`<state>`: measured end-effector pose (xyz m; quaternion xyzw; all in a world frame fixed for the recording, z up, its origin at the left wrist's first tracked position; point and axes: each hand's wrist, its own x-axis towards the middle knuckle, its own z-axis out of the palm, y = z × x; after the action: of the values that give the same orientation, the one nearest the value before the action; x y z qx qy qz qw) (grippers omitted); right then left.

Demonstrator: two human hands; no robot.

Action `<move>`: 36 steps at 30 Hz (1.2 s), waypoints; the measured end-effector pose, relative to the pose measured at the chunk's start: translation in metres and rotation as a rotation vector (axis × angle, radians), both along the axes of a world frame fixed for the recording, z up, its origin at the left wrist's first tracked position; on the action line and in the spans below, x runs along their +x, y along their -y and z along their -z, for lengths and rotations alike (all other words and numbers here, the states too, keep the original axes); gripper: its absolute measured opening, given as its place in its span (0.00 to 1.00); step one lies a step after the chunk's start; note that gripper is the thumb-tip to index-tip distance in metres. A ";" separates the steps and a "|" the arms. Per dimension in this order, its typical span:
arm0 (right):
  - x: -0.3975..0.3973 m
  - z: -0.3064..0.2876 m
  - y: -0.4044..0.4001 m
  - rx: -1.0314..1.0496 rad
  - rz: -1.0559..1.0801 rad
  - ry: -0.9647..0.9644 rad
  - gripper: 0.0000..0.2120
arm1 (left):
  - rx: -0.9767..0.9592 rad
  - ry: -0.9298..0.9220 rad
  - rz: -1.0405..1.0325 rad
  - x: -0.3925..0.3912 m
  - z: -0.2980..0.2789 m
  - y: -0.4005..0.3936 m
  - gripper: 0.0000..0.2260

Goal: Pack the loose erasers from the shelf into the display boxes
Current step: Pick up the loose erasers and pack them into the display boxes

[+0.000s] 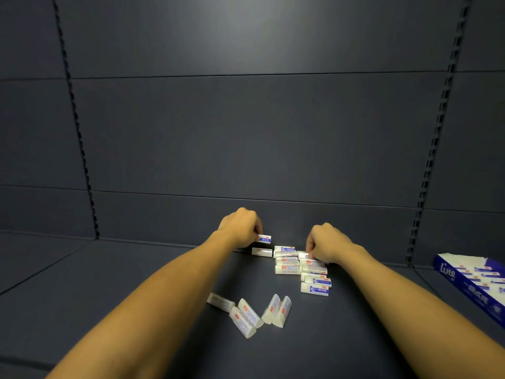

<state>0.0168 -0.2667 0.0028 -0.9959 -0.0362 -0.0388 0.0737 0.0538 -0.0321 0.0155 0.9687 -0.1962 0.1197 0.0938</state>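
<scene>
We count two hands, the left (240,228) and the right (325,243). One blue display box (448,277) sits at the right edge. Five erasers (247,314) lie nearest us; the far cluster (300,266) overlaps too much to count exactly.

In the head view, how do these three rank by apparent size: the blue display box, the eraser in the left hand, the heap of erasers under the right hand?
1. Heap of erasers
2. Blue display box, cut off by the frame edge, so its rank is unsure
3. Eraser in the left hand

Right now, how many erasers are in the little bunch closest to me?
5: one lies flat at the left, two lean together, two stand side by side at the right.
</scene>
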 end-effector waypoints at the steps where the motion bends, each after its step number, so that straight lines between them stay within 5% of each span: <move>1: -0.001 0.000 -0.001 -0.004 0.008 0.010 0.08 | -0.005 0.001 0.000 0.000 0.000 -0.002 0.07; 15: -0.032 -0.029 0.012 0.114 0.132 0.118 0.04 | -0.108 0.076 0.039 -0.005 -0.009 0.016 0.05; 36: -0.155 -0.026 0.075 0.040 0.531 0.162 0.04 | -0.049 0.010 0.464 -0.065 -0.005 0.140 0.05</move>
<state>-0.1387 -0.3413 0.0293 -0.9624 0.2213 -0.1371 0.0775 -0.0109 -0.1718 0.0209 0.8945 -0.4111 0.1045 0.1415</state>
